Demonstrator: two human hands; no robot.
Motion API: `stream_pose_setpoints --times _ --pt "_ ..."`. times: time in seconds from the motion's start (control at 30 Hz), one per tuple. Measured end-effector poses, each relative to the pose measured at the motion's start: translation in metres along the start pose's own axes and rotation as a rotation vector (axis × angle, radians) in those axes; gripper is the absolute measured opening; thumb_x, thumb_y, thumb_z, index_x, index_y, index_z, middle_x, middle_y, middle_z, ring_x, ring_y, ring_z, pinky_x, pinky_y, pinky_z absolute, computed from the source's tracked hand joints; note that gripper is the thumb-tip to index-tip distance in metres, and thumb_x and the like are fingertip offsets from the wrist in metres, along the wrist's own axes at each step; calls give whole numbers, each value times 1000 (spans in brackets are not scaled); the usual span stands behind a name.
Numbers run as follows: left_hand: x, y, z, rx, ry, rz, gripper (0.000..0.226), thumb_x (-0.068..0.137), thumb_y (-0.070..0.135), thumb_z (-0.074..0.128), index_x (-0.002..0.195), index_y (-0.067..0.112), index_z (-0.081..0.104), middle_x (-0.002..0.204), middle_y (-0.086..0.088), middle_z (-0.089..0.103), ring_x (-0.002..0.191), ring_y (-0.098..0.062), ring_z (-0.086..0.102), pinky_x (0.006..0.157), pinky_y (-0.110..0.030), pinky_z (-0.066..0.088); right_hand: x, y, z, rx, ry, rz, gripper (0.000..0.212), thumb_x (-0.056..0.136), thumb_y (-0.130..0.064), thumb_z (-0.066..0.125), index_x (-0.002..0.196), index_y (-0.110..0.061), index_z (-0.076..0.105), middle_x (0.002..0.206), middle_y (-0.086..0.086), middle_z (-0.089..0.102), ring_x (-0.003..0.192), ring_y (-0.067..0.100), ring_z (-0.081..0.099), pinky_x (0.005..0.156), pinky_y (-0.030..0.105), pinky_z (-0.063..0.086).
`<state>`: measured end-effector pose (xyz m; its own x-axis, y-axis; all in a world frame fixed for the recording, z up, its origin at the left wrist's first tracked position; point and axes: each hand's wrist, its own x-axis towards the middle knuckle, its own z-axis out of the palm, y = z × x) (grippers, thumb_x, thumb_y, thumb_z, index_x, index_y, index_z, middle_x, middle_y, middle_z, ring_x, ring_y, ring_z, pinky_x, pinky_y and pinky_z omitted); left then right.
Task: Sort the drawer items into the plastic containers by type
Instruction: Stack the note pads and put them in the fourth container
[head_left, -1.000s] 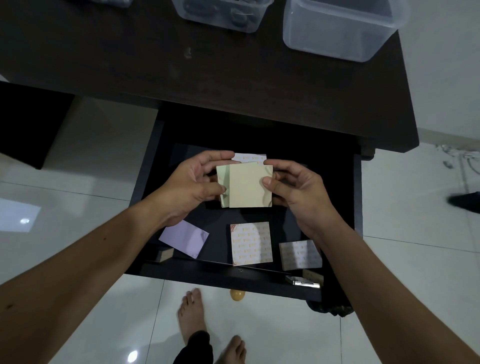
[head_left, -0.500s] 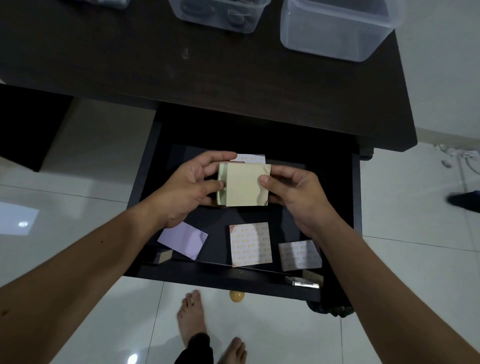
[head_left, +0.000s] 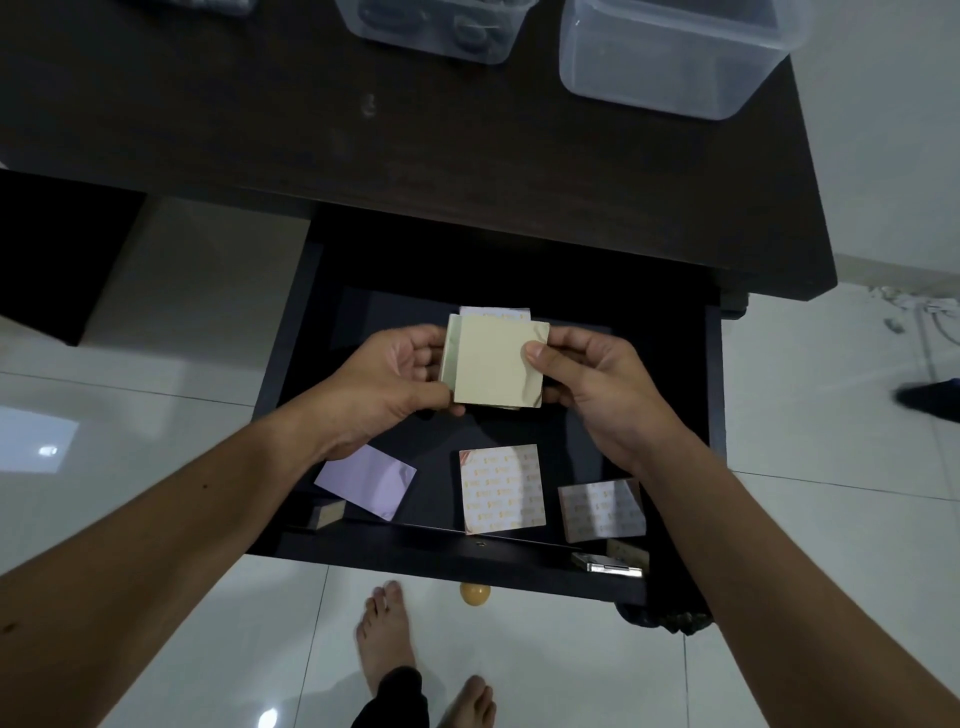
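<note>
Over the open dark drawer (head_left: 291, 374) I hold a small stack of pale yellow-green sticky-note pads (head_left: 493, 364). My left hand (head_left: 395, 379) grips the stack's left edge and my right hand (head_left: 587, 379) pinches its right edge, thumb on top. A white patterned pad (head_left: 493, 313) peeks out behind the stack. On the drawer floor lie a lilac pad (head_left: 366, 480), an orange-patterned pad (head_left: 501, 488) and a dimmer patterned pad (head_left: 600, 509).
Two clear plastic containers stand at the desk's far edge: one with dark items (head_left: 431, 31) and a larger one (head_left: 670, 57) to the right. A small block (head_left: 327, 514) and a metal clip (head_left: 608, 564) sit at the drawer front. Bare feet (head_left: 384, 639) stand below.
Both hands have shifted the stacked pads slightly up and squared them together; the lower pad's left edge shows less. The drawer items have not moved.
</note>
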<state>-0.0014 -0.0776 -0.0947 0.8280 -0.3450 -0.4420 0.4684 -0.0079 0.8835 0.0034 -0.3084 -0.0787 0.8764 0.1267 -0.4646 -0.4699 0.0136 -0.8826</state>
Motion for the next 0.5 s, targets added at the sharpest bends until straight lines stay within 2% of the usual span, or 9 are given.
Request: stream_pose_setpoints --times 0.17,0.3,0.43,0.5 --pt "1 0 -2 29 13 24 54 88 -19 67 131 13 63 123 -7 77 115 -20 74 90 -24 61 3 1 0 -12 27 -3 23 97 -12 70 120 -7 72 112 10 80 104 23 77 84 32 64" --pt "0 0 -2 -27 -45 26 47 98 -9 61 140 12 57 129 -8 74 118 -21 73 89 -26 62 5 5 -1 -30 82 -22 22 98 -12 70 119 -10 73 110 7 80 102 20 77 85 35 64" --pt "-1 0 -1 -24 -51 42 54 97 -5 63 146 13 51 134 -7 72 121 -22 71 92 -27 61 5 9 -2 -31 102 -26 20 98 -12 70 118 -11 73 110 8 79 101 20 78 83 35 64" --pt "-1 -1 -1 -27 -49 52 60 95 -5 65 149 15 49 135 -8 71 122 -24 71 95 -32 61 5 9 -2 -35 102 -31 20 98 -12 71 118 -11 73 111 9 79 99 19 78 80 33 64"
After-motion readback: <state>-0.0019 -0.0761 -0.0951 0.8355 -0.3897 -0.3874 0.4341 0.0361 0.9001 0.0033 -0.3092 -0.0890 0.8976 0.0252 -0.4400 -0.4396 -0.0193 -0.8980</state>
